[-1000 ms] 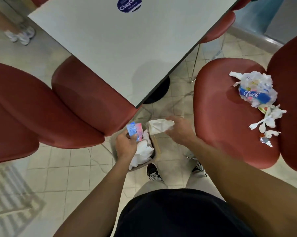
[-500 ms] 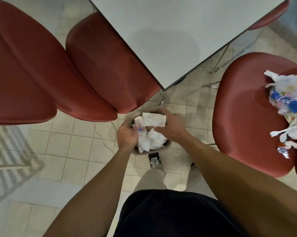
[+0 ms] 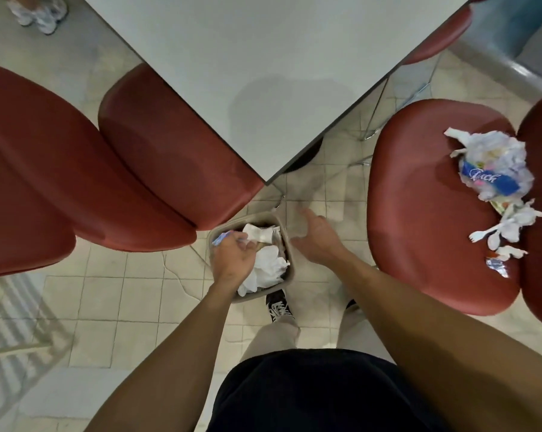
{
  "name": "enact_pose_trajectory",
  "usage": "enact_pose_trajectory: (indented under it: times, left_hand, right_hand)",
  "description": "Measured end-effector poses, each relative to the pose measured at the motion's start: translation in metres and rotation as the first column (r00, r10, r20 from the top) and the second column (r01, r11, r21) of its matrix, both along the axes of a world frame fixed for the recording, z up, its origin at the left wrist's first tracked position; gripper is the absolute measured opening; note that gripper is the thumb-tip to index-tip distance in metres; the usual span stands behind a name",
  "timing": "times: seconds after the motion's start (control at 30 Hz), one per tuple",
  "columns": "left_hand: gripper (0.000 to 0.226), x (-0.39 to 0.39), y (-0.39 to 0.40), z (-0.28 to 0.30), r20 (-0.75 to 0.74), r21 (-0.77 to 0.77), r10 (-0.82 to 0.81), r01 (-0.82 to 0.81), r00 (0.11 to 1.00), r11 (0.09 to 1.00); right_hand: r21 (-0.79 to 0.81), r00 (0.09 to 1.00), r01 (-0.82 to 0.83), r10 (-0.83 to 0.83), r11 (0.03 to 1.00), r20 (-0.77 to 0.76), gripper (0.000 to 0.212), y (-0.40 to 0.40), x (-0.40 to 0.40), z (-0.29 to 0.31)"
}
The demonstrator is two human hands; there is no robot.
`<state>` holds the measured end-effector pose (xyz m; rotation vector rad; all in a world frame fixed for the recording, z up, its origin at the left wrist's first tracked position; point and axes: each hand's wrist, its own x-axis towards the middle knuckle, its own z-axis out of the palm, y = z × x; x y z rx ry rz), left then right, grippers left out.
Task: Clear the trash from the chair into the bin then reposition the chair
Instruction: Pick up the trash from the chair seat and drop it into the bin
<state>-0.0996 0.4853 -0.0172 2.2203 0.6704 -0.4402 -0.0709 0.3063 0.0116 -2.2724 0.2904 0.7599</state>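
Observation:
A small beige bin (image 3: 284,235) stands on the floor between my feet and the table corner, filled with white paper trash (image 3: 268,268). My left hand (image 3: 233,260) is inside the bin's rim and pinches a blue-and-white wrapper (image 3: 222,238). Just right of the bin, my right hand (image 3: 314,236) hovers blurred, fingers spread and holding nothing. The red chair (image 3: 419,213) at the right carries a crumpled plastic bag with a blue label (image 3: 494,169), white plastic forks and scraps (image 3: 506,229) and a small foil piece (image 3: 495,265) near its backrest.
A grey table (image 3: 263,73) juts a corner toward the bin. Two more red chairs (image 3: 169,169) sit at the left, one tucked under the table. A striped mat (image 3: 10,322) lies at the lower left. Another person's white shoes (image 3: 35,10) show at the top left.
My right hand has let go of the white folded paper, which now lies in the bin, and has drawn away to the right. My left hand has gone down into the bin with the wrapper.

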Motion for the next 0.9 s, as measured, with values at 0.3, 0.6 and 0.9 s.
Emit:
enact_pose_trajectory:
  times: [0.3, 0.6, 0.9]
  left_hand:
    - [0.009, 0.028, -0.106, 0.004, -0.022, -0.066, -0.239, 0.237, 0.971, 0.969]
    - [0.020, 0.072, -0.261, 0.010, 0.062, -0.086, -0.438, 0.442, 0.897, 0.893]
    - [0.015, 0.131, -0.407, -0.006, 0.073, -0.021, -0.550, 0.553, 0.832, 0.833]
  right_hand:
    - [-0.021, 0.981, 0.193, -0.194, 0.981, -0.014, 0.070, -0.118, 0.001, 0.004]
    - [-0.048, 0.939, 0.344, -0.343, 0.938, 0.031, 0.069, -0.247, 0.003, -0.007]
    - [-0.055, 0.879, 0.477, -0.475, 0.877, 0.048, 0.067, -0.381, 0.031, -0.025]
